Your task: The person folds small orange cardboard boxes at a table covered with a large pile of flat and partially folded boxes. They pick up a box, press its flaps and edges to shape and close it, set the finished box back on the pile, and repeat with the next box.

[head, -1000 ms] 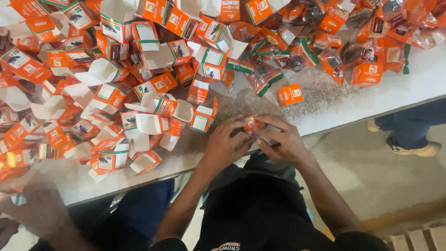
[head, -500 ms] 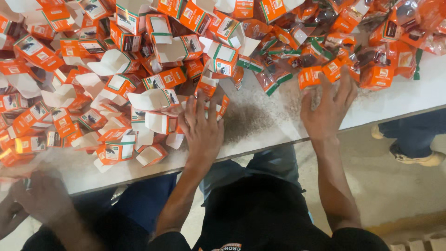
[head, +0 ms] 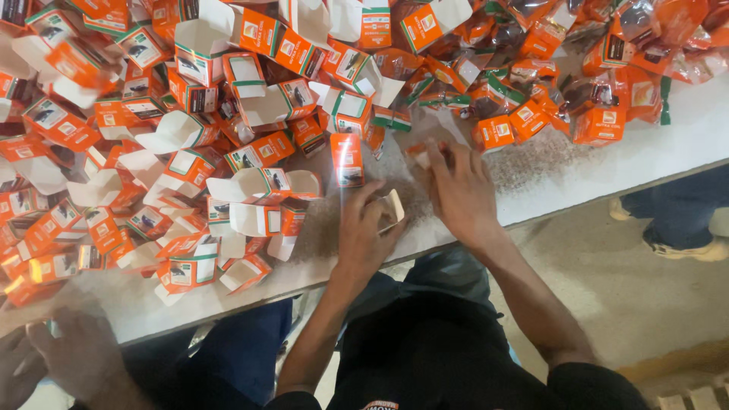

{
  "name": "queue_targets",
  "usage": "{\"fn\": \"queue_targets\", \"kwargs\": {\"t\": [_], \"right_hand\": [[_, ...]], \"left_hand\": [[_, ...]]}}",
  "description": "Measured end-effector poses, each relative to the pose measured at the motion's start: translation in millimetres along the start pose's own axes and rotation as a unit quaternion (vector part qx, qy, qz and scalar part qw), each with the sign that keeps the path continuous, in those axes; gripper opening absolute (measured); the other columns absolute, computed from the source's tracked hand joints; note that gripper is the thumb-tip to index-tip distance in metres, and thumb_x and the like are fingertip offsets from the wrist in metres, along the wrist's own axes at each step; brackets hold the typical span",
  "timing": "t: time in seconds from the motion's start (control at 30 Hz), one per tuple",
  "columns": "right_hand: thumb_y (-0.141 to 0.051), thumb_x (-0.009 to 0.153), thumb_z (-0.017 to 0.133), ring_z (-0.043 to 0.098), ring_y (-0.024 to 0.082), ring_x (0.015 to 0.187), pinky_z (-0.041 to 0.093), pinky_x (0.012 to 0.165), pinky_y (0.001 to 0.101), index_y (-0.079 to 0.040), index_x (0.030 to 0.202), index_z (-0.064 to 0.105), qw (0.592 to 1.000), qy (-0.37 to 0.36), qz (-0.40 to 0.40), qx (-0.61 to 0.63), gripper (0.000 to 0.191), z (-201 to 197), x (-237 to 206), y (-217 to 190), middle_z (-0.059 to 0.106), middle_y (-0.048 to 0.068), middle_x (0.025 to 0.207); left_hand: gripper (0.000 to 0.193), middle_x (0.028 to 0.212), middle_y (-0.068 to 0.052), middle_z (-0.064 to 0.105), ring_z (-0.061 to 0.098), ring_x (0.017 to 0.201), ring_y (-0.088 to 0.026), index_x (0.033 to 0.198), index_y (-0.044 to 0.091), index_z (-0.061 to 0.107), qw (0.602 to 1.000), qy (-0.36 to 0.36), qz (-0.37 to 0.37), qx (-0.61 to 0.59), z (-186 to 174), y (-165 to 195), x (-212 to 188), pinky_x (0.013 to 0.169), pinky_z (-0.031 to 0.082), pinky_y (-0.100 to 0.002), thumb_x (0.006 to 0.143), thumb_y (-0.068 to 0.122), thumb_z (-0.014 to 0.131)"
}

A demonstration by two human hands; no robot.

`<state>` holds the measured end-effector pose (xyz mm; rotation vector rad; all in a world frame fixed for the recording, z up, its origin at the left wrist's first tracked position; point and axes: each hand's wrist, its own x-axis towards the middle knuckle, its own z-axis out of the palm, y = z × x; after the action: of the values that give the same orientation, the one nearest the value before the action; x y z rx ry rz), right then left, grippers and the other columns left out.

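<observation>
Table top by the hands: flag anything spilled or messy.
Dark granules are scattered over the white table, around the left hand and right hand. Open orange cartons lie in a jumbled heap, not stacked.

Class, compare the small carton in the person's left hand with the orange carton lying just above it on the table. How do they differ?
The carton in the left hand, the held carton, shows a pale inner flap and is open; the lying carton looks closed and shows its orange printed face. The held carton is gripped and tilted at the table edge; the lying carton rests flat and untouched. Both seem to be the same kind of small box.
</observation>
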<state>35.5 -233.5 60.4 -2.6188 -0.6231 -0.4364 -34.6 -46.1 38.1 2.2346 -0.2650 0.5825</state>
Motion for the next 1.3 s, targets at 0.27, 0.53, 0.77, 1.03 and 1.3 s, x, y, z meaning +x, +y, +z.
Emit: {"fn": "queue_targets", "kwargs": {"t": [0.27, 0.53, 0.77, 1.03, 1.3], "right_hand": [[0.000, 0.101, 0.063, 0.057, 0.018, 0.131, 0.053, 0.107, 0.0345, -0.003, 0.153, 0.041, 0.800, 0.076, 0.187, 0.566, 0.056, -33.9, -57.9, 16.8, 0.055, 0.009, 0.138], [-0.006, 0.098, 0.076, 0.071, 0.024, 0.121, 0.056, 0.107, 0.0339, -0.003, 0.127, 0.060, 0.905, 0.132, 0.089, 0.395, 0.034, 7.6, -86.7, -14.4, 0.069, 0.012, 0.133], [-0.030, 0.082, 0.083, 0.044, 0.048, 0.140, 0.040, 0.114, 0.0559, -0.013, 0.127, 0.069, 0.998, 0.029, -0.037, 0.052, 0.051, -36.0, -58.8, -33.7, 0.049, 0.026, 0.148], [-0.038, 0.079, 0.077, 0.042, 0.038, 0.142, 0.039, 0.111, 0.0550, -0.010, 0.124, 0.070, 0.987, -0.119, -0.102, -0.027, 0.053, -68.8, -33.3, -37.2, 0.049, 0.016, 0.147], [-0.031, 0.084, 0.075, 0.051, 0.033, 0.133, 0.045, 0.107, 0.0485, -0.006, 0.117, 0.068, 0.987, -0.112, -0.111, 0.020, 0.042, -53.6, -30.8, -31.9, 0.058, 0.012, 0.133]], "left_hand": [[0.055, 0.143, -0.016, 0.048, 0.059, 0.120, -0.038, 0.129, 0.010, 0.060, 0.996, -0.052, 0.027, -0.065, -1.4, 10.4, -6.2, 0.099, 0.052, -0.044, 0.079, 0.007, 0.082], [0.085, 0.123, -0.016, 0.061, 0.063, 0.109, -0.038, 0.143, 0.011, 0.049, 0.989, -0.107, -0.028, -0.100, 16.2, -1.7, -8.7, 0.094, 0.053, -0.044, 0.070, 0.015, 0.093], [0.106, 0.114, -0.017, 0.065, 0.063, 0.103, -0.038, 0.153, 0.008, 0.039, 0.982, -0.125, -0.057, -0.132, 16.9, -7.6, -8.8, 0.089, 0.052, -0.046, 0.062, 0.013, 0.093], [0.102, 0.116, -0.014, 0.066, 0.063, 0.105, -0.037, 0.153, 0.010, 0.041, 0.984, -0.129, -0.019, -0.124, 23.1, -12.6, -11.1, 0.093, 0.051, -0.046, 0.067, 0.020, 0.094], [0.087, 0.113, -0.007, 0.069, 0.065, 0.104, -0.029, 0.147, 0.013, 0.052, 0.988, -0.114, 0.009, -0.101, 18.8, -10.7, -13.7, 0.096, 0.049, -0.043, 0.071, 0.021, 0.093]]}}
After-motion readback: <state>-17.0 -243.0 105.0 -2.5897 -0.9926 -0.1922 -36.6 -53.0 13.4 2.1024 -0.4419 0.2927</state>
